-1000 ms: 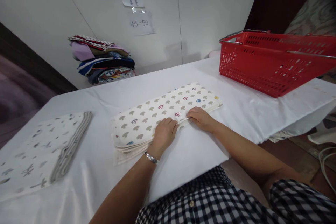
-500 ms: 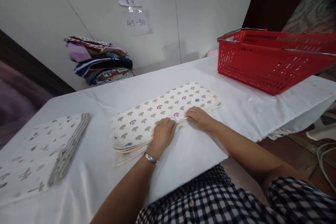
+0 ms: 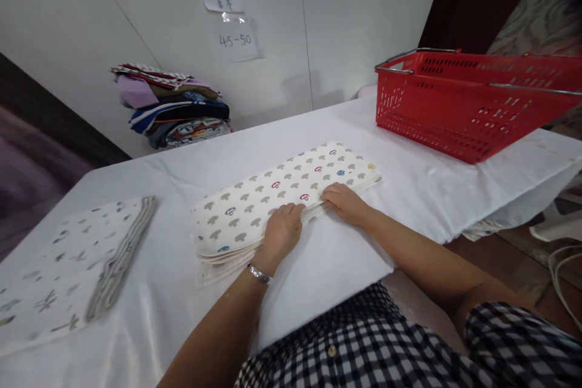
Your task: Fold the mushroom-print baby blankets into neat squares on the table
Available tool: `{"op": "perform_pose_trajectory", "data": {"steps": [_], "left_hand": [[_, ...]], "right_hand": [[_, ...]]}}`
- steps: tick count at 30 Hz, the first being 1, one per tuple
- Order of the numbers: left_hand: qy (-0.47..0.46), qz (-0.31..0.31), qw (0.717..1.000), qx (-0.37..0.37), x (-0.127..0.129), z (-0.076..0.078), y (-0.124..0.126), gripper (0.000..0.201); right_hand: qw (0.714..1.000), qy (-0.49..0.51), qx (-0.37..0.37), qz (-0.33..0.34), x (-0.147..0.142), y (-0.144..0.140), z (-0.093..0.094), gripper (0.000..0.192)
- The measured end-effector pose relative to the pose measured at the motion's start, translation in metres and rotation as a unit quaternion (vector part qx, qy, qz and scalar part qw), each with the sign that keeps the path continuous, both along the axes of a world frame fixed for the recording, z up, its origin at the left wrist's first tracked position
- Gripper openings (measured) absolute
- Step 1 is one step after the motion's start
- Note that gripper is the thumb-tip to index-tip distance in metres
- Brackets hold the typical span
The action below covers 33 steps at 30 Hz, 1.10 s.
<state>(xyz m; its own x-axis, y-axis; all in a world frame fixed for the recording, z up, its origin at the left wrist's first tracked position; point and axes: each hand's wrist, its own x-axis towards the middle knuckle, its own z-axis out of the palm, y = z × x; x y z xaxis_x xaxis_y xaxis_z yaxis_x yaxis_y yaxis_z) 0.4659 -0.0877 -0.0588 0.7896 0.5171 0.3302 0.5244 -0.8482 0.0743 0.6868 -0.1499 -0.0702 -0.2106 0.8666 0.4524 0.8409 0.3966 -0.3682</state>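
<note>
Both hands' fingertips tucked under the mushroom-print cloth (image 3: 282, 194) edge, left hand (image 3: 279, 231) and right hand (image 3: 346, 204) grip unclear

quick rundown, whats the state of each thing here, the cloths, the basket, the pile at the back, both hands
mushroom-print cloth: folded into a long strip, flat on the table
left hand: palm down on the cloth's near edge, fingers curled
right hand: pressing the same near edge
dragonfly-print cloth: folded, lying flat, untouched
red basket: upright, handles down, contents hidden
clothes pile: folded, stacked against the wall
table: covered with a white sheet
</note>
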Motion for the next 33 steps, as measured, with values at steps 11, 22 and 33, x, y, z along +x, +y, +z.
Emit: {"op": "perform_pose_trajectory", "data": {"steps": [11, 22, 33], "left_hand": [[0.001, -0.030, 0.999, -0.012, -0.0027, 0.0006, 0.0048, 0.028], [0.024, -0.017, 1.000, 0.009, -0.0015, 0.0027, 0.0019, 0.025], [-0.009, 0.007, 0.999, -0.031, -0.0023, 0.0023, 0.0023, 0.017]], "right_hand": [[1.000, -0.006, -0.017, -0.019, 0.0011, 0.0019, -0.0035, 0.014], [0.999, -0.019, -0.013, -0.023, -0.0016, 0.0014, -0.0003, 0.014], [0.999, -0.019, 0.030, 0.017, -0.0070, -0.0025, 0.0003, 0.020]]}}
